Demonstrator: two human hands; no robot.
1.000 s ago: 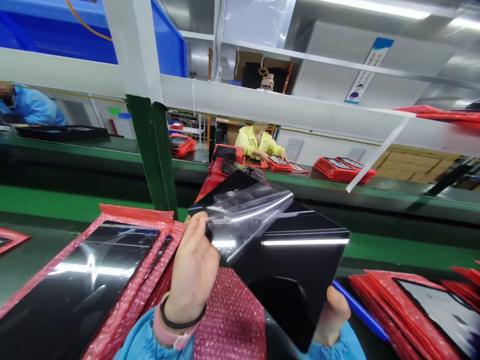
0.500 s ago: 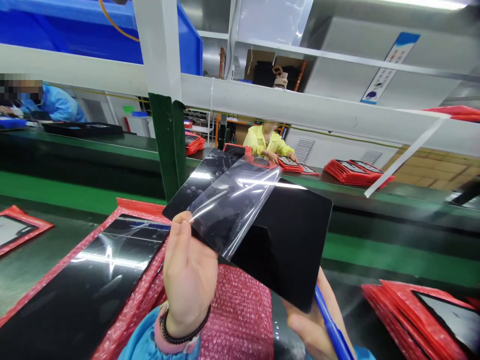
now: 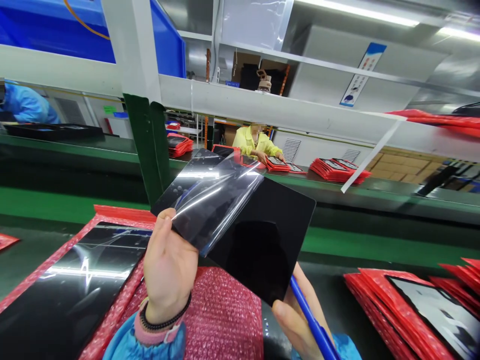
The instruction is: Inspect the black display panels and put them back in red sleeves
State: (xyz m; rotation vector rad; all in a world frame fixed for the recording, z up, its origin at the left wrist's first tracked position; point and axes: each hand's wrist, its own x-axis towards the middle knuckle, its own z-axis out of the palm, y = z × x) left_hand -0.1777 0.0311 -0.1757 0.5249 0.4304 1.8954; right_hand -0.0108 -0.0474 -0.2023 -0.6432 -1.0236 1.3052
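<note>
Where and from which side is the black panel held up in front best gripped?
Probably by the thin edges at its near, lower corner, coming from the right and below, where the right hand holds the black panel. Thin, flat and tilted, it suits an edge pinch; the clear film curls across its left part, likely making a grip there less sure.

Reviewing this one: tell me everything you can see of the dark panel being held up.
The dark panel is thin, flat, rectangular and glossy, with rounded corners, tilted above red bubble wrap. Loose clear film overlaps its left part, where glare and bubble-like spots show; the right part looks plain black. The left hand is at its left edge; the right hand, with a blue pen, holds its lower corner.
</note>
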